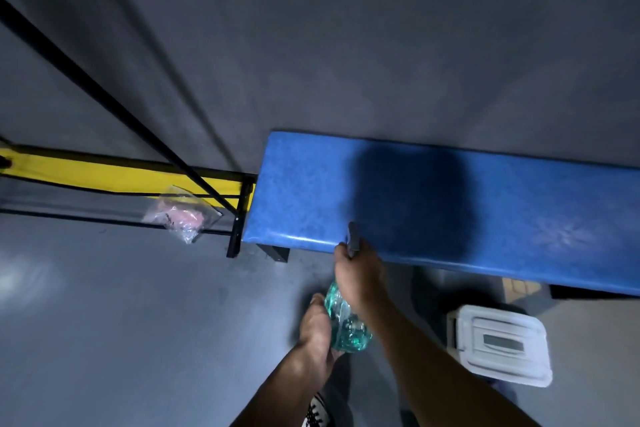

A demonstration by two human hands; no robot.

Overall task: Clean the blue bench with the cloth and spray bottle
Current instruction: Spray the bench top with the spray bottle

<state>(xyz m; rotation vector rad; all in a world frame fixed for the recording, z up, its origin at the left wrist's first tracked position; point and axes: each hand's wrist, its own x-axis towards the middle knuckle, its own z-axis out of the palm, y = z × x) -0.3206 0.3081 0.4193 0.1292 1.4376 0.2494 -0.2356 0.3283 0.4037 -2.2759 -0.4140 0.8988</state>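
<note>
The blue bench (467, 198) runs from the middle to the right edge against a grey wall, with a dark shadow on its seat. In front of its near edge I hold a clear spray bottle (346, 326) of green liquid with both hands. My right hand (358, 270) grips the bottle's neck and grey trigger head, whose nozzle points at the bench. My left hand (317, 326) is wrapped around the bottle's lower body. A clear plastic bag (181, 213) with something pink inside lies on a black frame to the left; whether it holds the cloth I cannot tell.
A black metal frame (239, 218) with a yellow panel (114, 177) stands left of the bench. A white plastic box (500, 343) sits on the grey floor under the bench's near edge at the right. My shoe (317, 411) shows at the bottom.
</note>
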